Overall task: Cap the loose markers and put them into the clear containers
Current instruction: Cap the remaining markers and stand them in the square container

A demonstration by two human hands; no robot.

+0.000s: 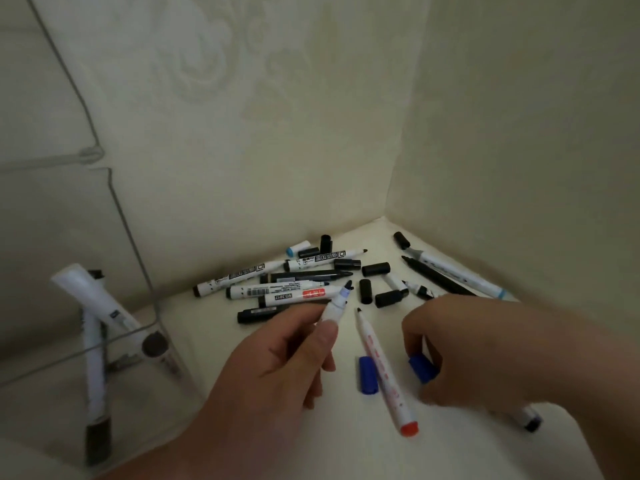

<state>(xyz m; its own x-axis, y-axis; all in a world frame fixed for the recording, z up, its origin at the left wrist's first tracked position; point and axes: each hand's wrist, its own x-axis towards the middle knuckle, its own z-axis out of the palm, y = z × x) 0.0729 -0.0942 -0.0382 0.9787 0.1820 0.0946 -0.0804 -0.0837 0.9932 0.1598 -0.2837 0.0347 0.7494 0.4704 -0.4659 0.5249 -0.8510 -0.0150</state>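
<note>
White-barrelled and uncapped, a marker (pixel 334 306) is pointing its dark tip toward centre frame as the left hand (pixel 277 362), at lower middle, is pinching it between thumb and fingers. At right, the right hand (pixel 485 351) is curling its fingers around a blue cap (pixel 423 368) low over the cream desk (pixel 363 455) — whether the cap is touching the surface cannot be told. Between the two hands, a red-ended marker (pixel 384 372) is lying uncapped, with a second blue cap (pixel 367 374) just beside it. Behind them, a pile of markers (pixel 277 282) and loose black caps (pixel 375 269) is lying in the corner where pale walls (pixel 277 133) meet. At lower left, a clear container (pixel 173 362) is holding several markers (pixel 93 358) — leaning upright.
</note>
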